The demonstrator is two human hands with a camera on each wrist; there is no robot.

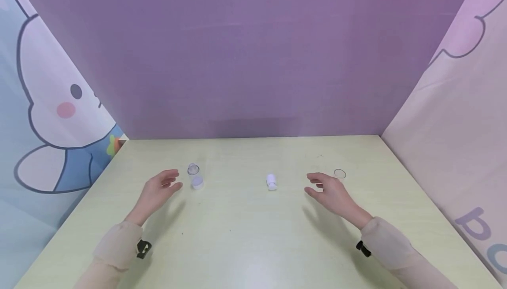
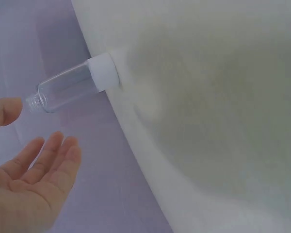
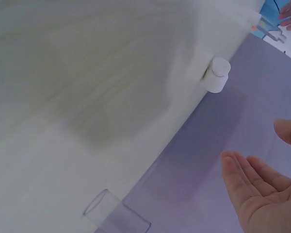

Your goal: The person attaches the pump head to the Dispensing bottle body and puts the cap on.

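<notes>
A clear bottle (image 1: 194, 176) with a bare threaded neck and a white band at its base stands upright on the table. My left hand (image 1: 156, 192) hovers just left of it, fingers loosely bent and thumb apart, holding nothing. Near the middle stands a small white cap-like piece (image 1: 271, 181) with a rounded top part (image 3: 220, 66). To its right my right hand (image 1: 332, 195) hangs over the table, thumb and fingers apart and nothing between them. A clear open-ended cylinder (image 3: 117, 213) stands by that hand; from the head only its thin round outline shows.
The pale table (image 1: 237, 245) ends at a purple back panel (image 1: 253, 60). Printed cloth panels rise on the left (image 1: 51, 157) and right (image 1: 455, 148). Both forearms wear light sleeves, with dark straps near the wrists.
</notes>
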